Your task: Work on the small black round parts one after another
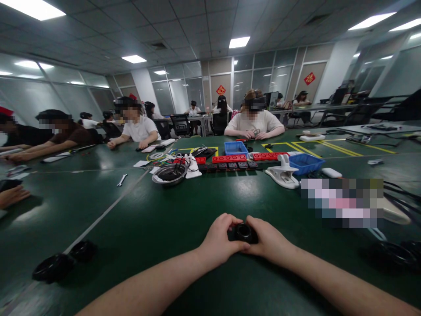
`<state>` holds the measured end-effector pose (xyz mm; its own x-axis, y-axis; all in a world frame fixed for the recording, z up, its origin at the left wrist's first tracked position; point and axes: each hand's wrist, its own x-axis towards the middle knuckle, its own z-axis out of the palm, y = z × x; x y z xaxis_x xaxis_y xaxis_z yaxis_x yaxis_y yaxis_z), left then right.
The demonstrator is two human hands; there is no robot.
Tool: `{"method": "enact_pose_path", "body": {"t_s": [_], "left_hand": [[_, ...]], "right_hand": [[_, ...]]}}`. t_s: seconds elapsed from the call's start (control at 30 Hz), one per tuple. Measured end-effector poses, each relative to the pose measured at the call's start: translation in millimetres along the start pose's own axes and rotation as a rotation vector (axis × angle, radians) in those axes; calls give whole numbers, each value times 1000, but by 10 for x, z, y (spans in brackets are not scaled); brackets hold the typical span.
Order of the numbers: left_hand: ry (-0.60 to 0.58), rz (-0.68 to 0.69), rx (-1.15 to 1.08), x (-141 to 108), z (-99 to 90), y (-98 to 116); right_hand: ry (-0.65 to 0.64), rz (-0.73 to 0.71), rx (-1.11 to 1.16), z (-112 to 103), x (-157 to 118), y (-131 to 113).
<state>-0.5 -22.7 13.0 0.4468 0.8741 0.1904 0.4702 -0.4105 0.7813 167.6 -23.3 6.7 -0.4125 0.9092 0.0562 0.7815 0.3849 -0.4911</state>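
A small black ring-shaped part (244,231) with a hole in its top sits between my two hands, over the near middle of the green table (158,215). My left hand (219,239) curls around its left side, thumb at the near edge and fingers at the far side. From the right, my right hand (269,239) holds the same part, and the thumbs nearly meet in front of it. The fingers cover much of its lower portion, and I cannot tell whether it touches the table. Two similar black round parts (54,267) lie at the near left.
Ahead lie a metal bowl (169,181), red power strips (229,158), blue trays (305,163) and a white clamp base (283,174). A wrench (122,180) rests to the left. More black round parts (394,255) are at the near right. Several people sit around the tables.
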Motion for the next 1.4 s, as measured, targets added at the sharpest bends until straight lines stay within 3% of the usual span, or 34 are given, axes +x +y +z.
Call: {"method": "enact_pose_path", "body": {"t_s": [0.1, 0.2, 0.33, 0.43, 0.5, 0.7, 0.9, 1.07, 1.2, 1.3, 1.4], "left_hand": [[53, -36, 21, -4, 27, -3], [5, 13, 20, 13, -23, -7], [-140, 130, 2, 46, -126, -27], [-186, 172, 15, 58, -161, -44], [-189, 178, 20, 58, -162, -45], [-137, 118, 34, 37, -125, -9], [-17, 4, 40, 26, -35, -39], [-32, 37, 7, 32, -40, -62], [-154, 148, -8, 56, -102, -58], [-216, 188, 5, 70, -139, -54], [-228, 186, 15, 68, -150, -51]], "right_hand": [[81, 31, -95, 74, -10, -40], [73, -35, -36, 41, -19, -40], [-96, -186, 191, -127, -14, 31], [-232, -200, 308, -223, 0, 78], [-248, -202, 331, -241, 8, 90], [-210, -130, 309, -165, 26, 107], [-17, 14, 89, -24, 13, 13], [70, -18, 30, 11, -11, -58], [-108, -152, 225, -127, -6, 31], [-285, -165, 359, -239, 9, 111], [-331, -169, 382, -275, 26, 147]]}}
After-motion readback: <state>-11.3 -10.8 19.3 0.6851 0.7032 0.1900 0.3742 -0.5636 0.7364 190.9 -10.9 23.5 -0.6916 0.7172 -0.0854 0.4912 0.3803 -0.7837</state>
